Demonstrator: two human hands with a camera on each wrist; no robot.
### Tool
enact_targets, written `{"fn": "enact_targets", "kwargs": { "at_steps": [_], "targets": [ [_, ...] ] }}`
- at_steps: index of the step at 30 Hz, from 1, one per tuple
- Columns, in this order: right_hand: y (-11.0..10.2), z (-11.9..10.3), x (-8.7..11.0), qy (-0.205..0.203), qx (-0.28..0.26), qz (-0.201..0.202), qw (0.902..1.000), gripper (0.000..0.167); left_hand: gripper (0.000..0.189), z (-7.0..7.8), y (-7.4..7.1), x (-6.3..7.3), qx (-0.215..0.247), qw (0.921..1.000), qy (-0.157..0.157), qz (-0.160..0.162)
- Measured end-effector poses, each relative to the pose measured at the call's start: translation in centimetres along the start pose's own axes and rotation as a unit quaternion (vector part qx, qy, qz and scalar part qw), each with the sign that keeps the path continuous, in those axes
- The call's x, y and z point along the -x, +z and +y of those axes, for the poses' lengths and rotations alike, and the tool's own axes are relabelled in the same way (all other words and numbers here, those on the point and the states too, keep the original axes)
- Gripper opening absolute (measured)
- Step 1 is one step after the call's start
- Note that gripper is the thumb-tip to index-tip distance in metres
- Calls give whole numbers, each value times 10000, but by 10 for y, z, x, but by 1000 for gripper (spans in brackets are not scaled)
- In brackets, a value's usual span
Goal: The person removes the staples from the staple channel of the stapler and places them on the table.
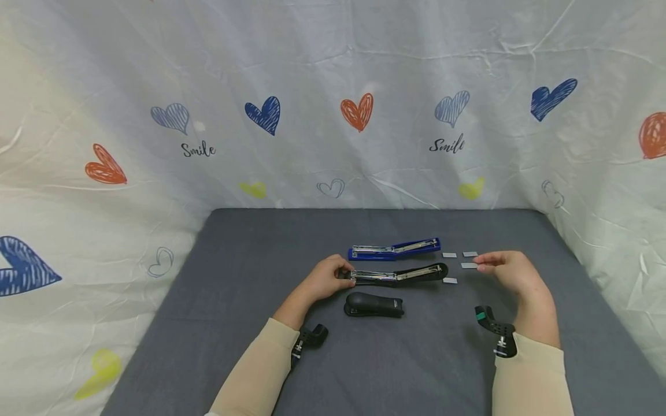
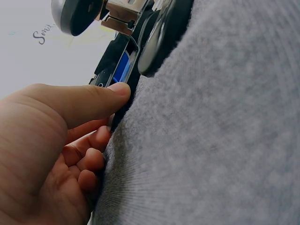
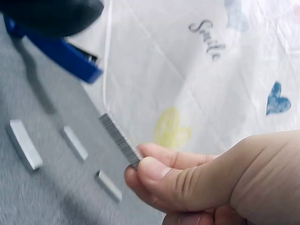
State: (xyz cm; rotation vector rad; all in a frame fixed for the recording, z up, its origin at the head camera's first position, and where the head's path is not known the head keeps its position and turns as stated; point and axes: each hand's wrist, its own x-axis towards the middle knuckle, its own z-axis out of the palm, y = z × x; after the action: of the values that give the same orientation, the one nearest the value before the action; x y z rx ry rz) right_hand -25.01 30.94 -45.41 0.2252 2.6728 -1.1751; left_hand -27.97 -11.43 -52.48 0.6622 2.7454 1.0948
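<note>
My left hand (image 1: 325,278) grips the left end of an opened black stapler (image 1: 387,282), with its thumb (image 2: 98,101) along the near side. The stapler's top arm is swung back to the right, and its metal staple channel shows. My right hand (image 1: 515,274) pinches a strip of staples (image 3: 120,140) between thumb and fingertips, raised off the table. To the right of the black stapler, three more staple strips lie on the cloth: one at the back (image 1: 470,254), one left of it (image 1: 450,255) and one nearer me (image 1: 450,281).
An opened blue stapler (image 1: 372,257) lies just behind the black one. A closed black stapler (image 1: 373,305) lies in front of it. Grey cloth (image 1: 250,242) covers the table, and a white curtain (image 1: 307,162) printed with hearts hangs behind and at both sides.
</note>
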Motion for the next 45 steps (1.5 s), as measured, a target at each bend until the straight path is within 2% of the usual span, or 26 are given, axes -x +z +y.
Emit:
{"fn": "enact_targets", "kwargs": {
  "at_steps": [12, 21, 35, 41, 45],
  "targets": [
    [-3, 30, -9, 185, 218, -317, 9991, 26, 27, 0, 0, 1, -37, 10000, 16, -6],
    [1, 33, -12, 271, 272, -268, 9989, 23, 28, 1, -1, 1, 31, 10000, -24, -20],
    [5, 14, -7, 58, 627, -156, 9979, 25, 29, 0, -1, 1, -36, 10000, 40, -22],
    [1, -8, 4, -146, 805, -83, 9966, 29, 30, 3, -6, 3, 57, 9998, -72, -181],
    [2, -30, 16, -356, 1003, -76, 9943, 31, 28, 6, -8, 9, 132, 9997, -12, -183]
  ]
}}
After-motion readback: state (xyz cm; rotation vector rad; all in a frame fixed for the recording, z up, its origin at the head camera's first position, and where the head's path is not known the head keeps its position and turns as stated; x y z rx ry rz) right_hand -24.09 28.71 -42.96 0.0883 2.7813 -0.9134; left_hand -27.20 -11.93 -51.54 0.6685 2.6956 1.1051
